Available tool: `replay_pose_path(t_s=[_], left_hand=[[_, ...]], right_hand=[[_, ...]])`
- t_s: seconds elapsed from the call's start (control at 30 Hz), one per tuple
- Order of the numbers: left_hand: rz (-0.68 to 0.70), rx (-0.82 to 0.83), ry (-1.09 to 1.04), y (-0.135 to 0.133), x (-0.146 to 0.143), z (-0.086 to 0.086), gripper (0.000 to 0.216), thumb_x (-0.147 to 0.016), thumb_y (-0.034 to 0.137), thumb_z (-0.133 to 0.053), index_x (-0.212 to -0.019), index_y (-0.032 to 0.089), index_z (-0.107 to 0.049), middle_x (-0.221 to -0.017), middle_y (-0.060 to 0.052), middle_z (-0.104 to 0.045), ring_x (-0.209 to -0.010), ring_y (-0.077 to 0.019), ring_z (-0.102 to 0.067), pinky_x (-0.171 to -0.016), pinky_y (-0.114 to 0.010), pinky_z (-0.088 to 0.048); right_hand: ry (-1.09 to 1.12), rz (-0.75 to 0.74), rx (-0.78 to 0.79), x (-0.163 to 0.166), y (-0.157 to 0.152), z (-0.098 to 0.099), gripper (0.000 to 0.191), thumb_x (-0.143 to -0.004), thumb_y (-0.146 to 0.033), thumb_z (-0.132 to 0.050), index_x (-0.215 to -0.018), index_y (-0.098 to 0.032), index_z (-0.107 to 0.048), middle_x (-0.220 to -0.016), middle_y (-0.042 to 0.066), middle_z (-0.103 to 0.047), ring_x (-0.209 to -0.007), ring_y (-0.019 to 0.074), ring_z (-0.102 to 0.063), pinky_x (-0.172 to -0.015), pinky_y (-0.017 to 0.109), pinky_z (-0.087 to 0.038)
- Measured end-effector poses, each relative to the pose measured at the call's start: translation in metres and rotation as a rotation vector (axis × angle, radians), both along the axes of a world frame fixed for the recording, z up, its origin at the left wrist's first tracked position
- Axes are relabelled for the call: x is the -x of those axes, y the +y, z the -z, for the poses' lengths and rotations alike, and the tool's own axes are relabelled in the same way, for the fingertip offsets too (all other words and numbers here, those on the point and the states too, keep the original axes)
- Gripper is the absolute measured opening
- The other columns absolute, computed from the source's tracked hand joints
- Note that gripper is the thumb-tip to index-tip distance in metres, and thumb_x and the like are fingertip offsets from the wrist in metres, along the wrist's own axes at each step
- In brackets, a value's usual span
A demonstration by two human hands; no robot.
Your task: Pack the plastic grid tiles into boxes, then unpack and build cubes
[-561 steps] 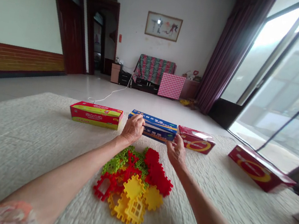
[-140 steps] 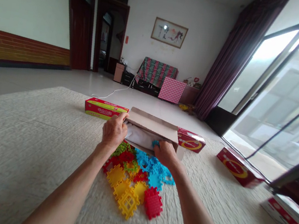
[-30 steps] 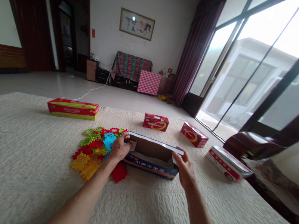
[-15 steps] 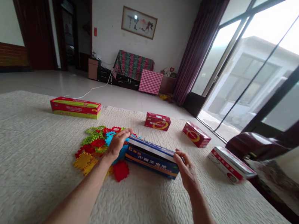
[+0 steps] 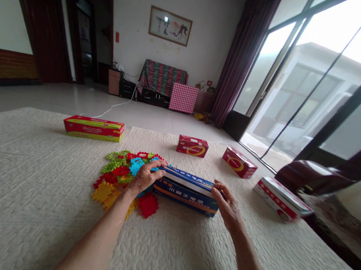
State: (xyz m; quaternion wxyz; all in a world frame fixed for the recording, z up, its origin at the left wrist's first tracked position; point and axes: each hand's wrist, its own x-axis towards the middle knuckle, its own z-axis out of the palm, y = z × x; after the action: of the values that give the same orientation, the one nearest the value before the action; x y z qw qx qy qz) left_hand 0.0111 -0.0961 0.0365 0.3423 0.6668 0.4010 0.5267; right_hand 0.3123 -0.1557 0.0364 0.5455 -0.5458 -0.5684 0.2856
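A long blue cardboard battery box [image 5: 187,196] sits on the quilted cover, with its lid flap [image 5: 190,181] tilted slightly up and a dark gap beneath the white edge. At the box's left end, my left hand [image 5: 147,176] has its thumb in front and its fingers over the top of the flap. The right end of the flap is pinched by my right hand [image 5: 228,205], thumb in front and fingers above. Colourful gear-edged plastic pieces [image 5: 116,170] lie in a heap to the left, partly behind my left hand. The box's inside is hidden.
Along the far edge stand a red and yellow-green box [image 5: 94,129] and two small red boxes, one [image 5: 192,147] nearer the middle and one [image 5: 239,163] to its right. A white and red box [image 5: 281,200] lies at right, near a dark wooden armrest [image 5: 315,172].
My left hand has moved right onto the left end of the flap and closed on it. My right hand stays at the other end. The view has shifted slightly.
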Motion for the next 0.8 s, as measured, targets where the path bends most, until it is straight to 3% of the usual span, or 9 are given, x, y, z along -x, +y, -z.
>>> replay_pose_path(t_s=[0.23,0.53,0.8], left_hand=[[0.027,-0.022,-0.015,0.003,0.001,0.003,0.024,-0.076,0.033,-0.066,-0.096,0.022,-0.074,-0.117,-0.006,-0.068,-0.12,-0.023,-0.057,-0.109,-0.04,-0.039],[0.126,0.069,0.025,-0.003,0.003,-0.003,0.019,-0.076,0.032,-0.063,-0.087,0.024,-0.076,-0.128,-0.003,-0.063,-0.12,-0.0241,-0.056,-0.097,-0.036,-0.05],[0.147,0.049,0.143,-0.008,0.008,-0.009,0.018,-0.076,0.031,-0.062,-0.086,0.026,-0.076,-0.129,-0.002,-0.063,-0.122,-0.0233,-0.055,-0.103,-0.036,-0.045]], right_hand=[[-0.047,0.035,-0.017,-0.003,0.006,0.008,0.043,-0.073,-0.059,-0.066,-0.094,-0.021,-0.065,-0.139,0.016,-0.052,-0.124,0.0346,-0.052,-0.102,0.048,-0.04],[-0.066,0.014,0.021,-0.004,-0.001,0.006,0.038,-0.072,-0.055,-0.066,-0.091,-0.022,-0.063,-0.137,0.014,-0.054,-0.12,0.0334,-0.054,-0.098,0.046,-0.043],[-0.052,0.016,0.031,-0.001,-0.006,0.002,0.038,-0.07,-0.054,-0.068,-0.089,-0.021,-0.062,-0.135,0.013,-0.055,-0.115,0.0326,-0.057,-0.094,0.045,-0.046]])
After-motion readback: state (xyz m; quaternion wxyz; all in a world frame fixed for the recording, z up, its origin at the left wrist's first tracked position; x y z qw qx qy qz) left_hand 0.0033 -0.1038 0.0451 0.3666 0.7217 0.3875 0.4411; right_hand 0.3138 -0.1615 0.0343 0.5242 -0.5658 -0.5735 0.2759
